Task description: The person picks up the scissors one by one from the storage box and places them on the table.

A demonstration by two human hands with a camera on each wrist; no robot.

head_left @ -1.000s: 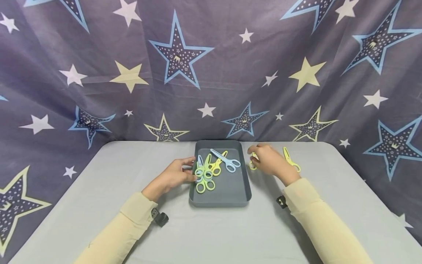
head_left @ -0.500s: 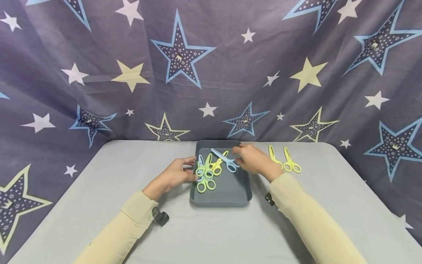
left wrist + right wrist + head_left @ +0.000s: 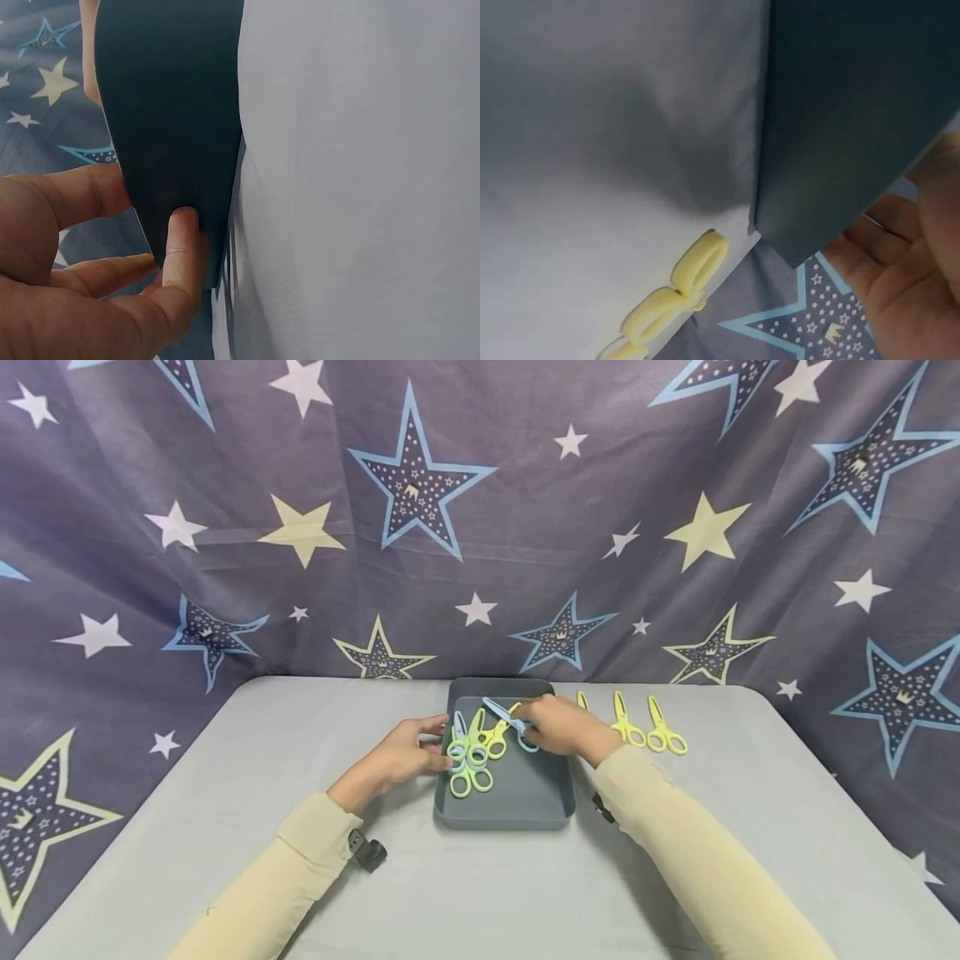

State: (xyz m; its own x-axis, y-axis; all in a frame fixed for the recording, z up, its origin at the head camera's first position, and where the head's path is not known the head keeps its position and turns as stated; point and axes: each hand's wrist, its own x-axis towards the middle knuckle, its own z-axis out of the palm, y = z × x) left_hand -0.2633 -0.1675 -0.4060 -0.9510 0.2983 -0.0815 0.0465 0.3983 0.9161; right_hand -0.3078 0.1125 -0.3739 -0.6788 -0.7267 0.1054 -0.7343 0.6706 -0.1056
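Note:
A dark grey tray (image 3: 502, 820) holds several scissors. My left hand (image 3: 401, 756) grips its left wall; in the left wrist view a finger (image 3: 182, 244) presses the outer side while others reach over the rim. Green scissors (image 3: 477, 724) and blue scissors lie at the tray's left, with yellow scissors (image 3: 496, 742) beside them. My right hand (image 3: 558, 727) reaches over the right wall onto another pair of blue scissors (image 3: 498, 710), fingers at its pivot and covering part of its handles. I cannot tell whether the fingers pinch it. In the right wrist view the tray wall hides those fingertips.
To the right of the tray, three yellow scissors stand in a row on the grey table (image 3: 675, 827); the leftmost (image 3: 582, 699) is mostly hidden by my right hand, then come the middle one (image 3: 621, 718) and the rightmost (image 3: 660, 725). A star-patterned cloth (image 3: 480, 527) hangs behind the table.
My right hand has moved left, from the yellow scissors on the table to the blue scissors in the tray, uncovering the row of yellow scissors. My left hand stays on the tray wall.

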